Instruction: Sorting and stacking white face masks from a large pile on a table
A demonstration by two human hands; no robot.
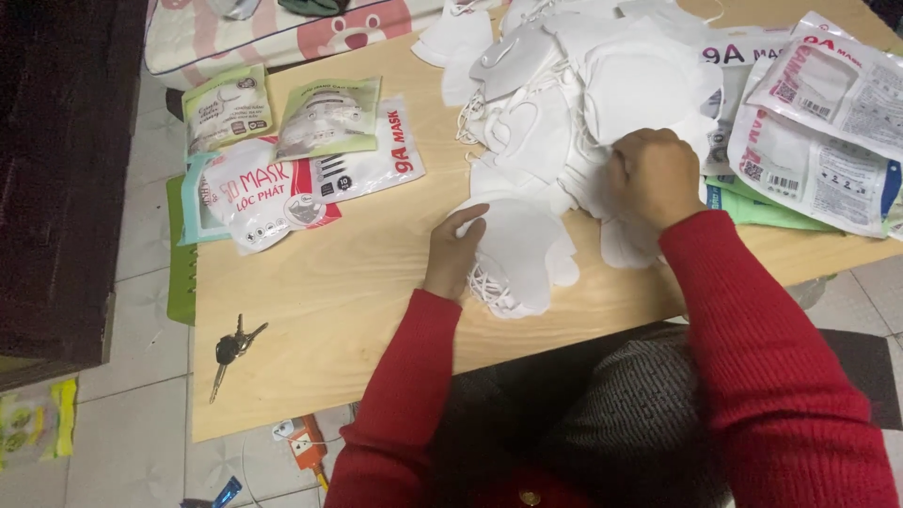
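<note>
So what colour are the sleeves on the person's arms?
Red, on both sleeves, plain in the head view.

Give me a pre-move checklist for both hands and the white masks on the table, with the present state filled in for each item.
1. Left hand on the small stack of white masks: ok, fingers rest on its left edge.
2. Right hand on the big mask pile: ok, closed fist pressed into it; what it grips, cannot tell.
3. Small stack fully on the table: ok, though near the front edge.
4. Ear loops tidy: not ok, they spill out loosely under the stack.
5. Keys out of the way: ok, far left of both hands.
</note>
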